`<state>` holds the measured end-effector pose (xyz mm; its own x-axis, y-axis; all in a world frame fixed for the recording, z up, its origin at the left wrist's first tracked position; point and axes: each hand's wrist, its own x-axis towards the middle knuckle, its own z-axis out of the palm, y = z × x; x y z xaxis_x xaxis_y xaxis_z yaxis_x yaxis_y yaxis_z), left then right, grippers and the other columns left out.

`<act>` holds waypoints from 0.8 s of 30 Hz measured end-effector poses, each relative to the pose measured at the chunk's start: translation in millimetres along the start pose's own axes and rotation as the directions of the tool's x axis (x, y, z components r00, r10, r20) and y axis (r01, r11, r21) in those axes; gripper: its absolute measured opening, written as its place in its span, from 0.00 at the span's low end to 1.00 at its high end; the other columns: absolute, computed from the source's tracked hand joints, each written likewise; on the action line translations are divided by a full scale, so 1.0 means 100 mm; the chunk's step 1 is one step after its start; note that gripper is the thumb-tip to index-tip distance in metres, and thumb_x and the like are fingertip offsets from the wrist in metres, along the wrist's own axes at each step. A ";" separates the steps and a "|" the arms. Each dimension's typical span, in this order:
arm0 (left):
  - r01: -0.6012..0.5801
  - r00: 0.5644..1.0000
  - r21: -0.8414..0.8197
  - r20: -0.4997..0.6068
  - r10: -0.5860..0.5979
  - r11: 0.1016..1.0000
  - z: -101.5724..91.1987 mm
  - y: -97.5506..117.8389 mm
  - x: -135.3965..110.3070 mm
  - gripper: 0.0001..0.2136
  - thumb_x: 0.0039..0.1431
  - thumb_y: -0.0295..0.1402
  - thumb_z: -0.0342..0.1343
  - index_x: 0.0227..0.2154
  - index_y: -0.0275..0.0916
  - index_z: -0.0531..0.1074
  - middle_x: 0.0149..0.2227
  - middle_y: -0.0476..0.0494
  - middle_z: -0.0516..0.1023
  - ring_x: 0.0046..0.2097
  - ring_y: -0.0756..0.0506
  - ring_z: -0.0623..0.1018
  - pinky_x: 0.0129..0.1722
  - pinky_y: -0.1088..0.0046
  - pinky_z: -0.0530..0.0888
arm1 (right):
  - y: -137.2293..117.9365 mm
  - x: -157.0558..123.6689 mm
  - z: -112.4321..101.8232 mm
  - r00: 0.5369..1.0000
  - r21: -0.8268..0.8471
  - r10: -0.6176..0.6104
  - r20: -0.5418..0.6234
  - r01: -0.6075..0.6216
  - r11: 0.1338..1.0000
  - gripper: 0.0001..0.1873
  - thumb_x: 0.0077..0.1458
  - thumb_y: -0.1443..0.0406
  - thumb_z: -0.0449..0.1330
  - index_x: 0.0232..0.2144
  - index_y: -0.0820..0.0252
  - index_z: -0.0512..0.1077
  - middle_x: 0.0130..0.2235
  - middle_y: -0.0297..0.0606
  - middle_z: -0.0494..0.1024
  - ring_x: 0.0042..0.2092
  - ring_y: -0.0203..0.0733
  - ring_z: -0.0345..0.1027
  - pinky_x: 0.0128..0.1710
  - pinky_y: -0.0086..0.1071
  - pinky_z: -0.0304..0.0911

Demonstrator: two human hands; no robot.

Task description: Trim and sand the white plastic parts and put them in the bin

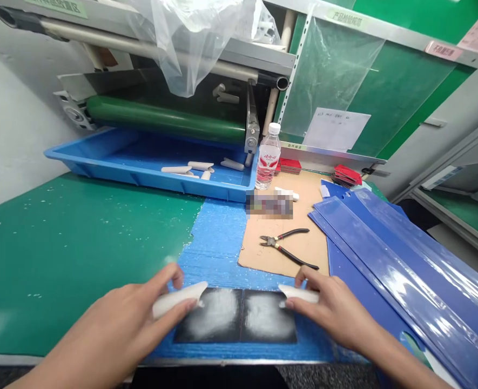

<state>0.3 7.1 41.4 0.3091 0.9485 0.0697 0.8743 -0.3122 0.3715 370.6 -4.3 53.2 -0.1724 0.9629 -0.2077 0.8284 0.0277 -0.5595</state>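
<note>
My left hand (141, 313) is closed around a white plastic part (182, 298) with a pointed, cut-away end. In my right hand (323, 302) is a similar white plastic part (299, 293), its tip turned to the left. Both parts are held just above two dark square pads (242, 329) that lie side by side near the table's front edge. White powdery smears cover the middle of each pad. Beyond them, diagonal cutters (277, 243) with black handles lie open on a sheet of cardboard (258, 254).
A blue tray (149, 181) with several white parts stands under a green conveyor roller (166, 119). A water bottle (268, 156) stands at its right corner. Stacked red pieces (290, 166) sit behind. Long blue plastic sheets (384, 259) cover the right side.
</note>
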 end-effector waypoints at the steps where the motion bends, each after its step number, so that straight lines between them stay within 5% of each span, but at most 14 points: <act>1: -0.090 0.996 0.050 -0.006 0.090 0.995 0.01 0.00 -0.03 0.18 0.64 0.50 0.54 0.52 0.50 0.73 0.36 0.49 0.82 0.35 0.42 0.81 0.31 0.73 0.72 | -0.02 -0.03 0.02 0.997 -0.070 -0.075 -0.034 0.072 0.995 0.11 0.58 0.58 0.66 0.41 0.54 0.72 0.35 0.35 0.78 0.38 0.47 0.71 0.34 0.33 0.57; 5: -0.434 0.900 0.140 0.108 0.422 0.890 0.08 0.05 -0.14 0.21 0.68 0.38 0.52 0.61 0.63 0.65 0.46 0.51 0.81 0.44 0.44 0.80 0.39 0.75 0.74 | -0.08 -0.15 0.08 0.916 -0.162 -0.390 0.091 0.400 0.902 0.16 0.63 0.65 0.61 0.53 0.47 0.69 0.49 0.38 0.74 0.45 0.47 0.71 0.40 0.36 0.63; 8: -0.494 0.864 0.117 0.179 0.471 0.862 0.10 0.10 -0.15 0.26 0.67 0.32 0.50 0.65 0.61 0.60 0.40 0.51 0.81 0.33 0.46 0.80 0.31 0.74 0.72 | -0.11 -0.15 0.10 0.862 -0.099 -0.475 0.175 0.495 0.863 0.16 0.66 0.65 0.59 0.54 0.46 0.69 0.51 0.37 0.73 0.46 0.44 0.71 0.43 0.34 0.65; 12: -0.541 0.839 0.169 0.186 0.512 0.824 0.10 0.20 0.00 0.23 0.69 0.33 0.47 0.65 0.55 0.62 0.39 0.46 0.80 0.35 0.42 0.79 0.31 0.71 0.73 | -0.16 -0.02 0.14 0.803 -0.055 -0.572 0.166 0.587 0.808 0.15 0.66 0.67 0.58 0.53 0.49 0.71 0.51 0.38 0.73 0.48 0.44 0.70 0.46 0.35 0.66; 14: -0.553 0.830 0.189 0.202 0.519 0.811 0.08 0.20 0.04 0.21 0.70 0.34 0.46 0.64 0.54 0.63 0.38 0.43 0.79 0.38 0.41 0.78 0.34 0.70 0.73 | -0.09 0.00 0.13 0.798 -0.032 -0.584 0.151 0.594 0.804 0.13 0.66 0.67 0.58 0.52 0.50 0.72 0.49 0.39 0.73 0.46 0.44 0.70 0.45 0.35 0.67; 18: -0.535 0.845 0.214 0.151 0.514 0.817 0.04 0.16 0.00 0.22 0.70 0.32 0.45 0.65 0.55 0.61 0.40 0.44 0.79 0.41 0.41 0.78 0.36 0.70 0.72 | 0.09 -0.07 0.04 0.868 0.004 -0.488 0.087 0.490 0.872 0.11 0.67 0.68 0.57 0.49 0.53 0.74 0.46 0.40 0.74 0.44 0.43 0.71 0.43 0.33 0.68; 24: -0.543 0.833 0.158 0.226 0.505 0.825 0.01 0.24 0.01 0.21 0.70 0.31 0.45 0.63 0.52 0.64 0.37 0.43 0.77 0.36 0.42 0.76 0.32 0.70 0.69 | 0.04 -0.06 0.10 0.825 0.107 -0.556 0.098 0.547 0.830 0.13 0.66 0.68 0.58 0.51 0.52 0.74 0.49 0.41 0.73 0.47 0.44 0.71 0.47 0.36 0.67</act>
<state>21.4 0.3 49.3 0.7838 0.6200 0.0361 0.6123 -0.7812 0.1220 370.1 -12.3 44.4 -0.6556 0.7526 0.0612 0.5365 0.5213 -0.6636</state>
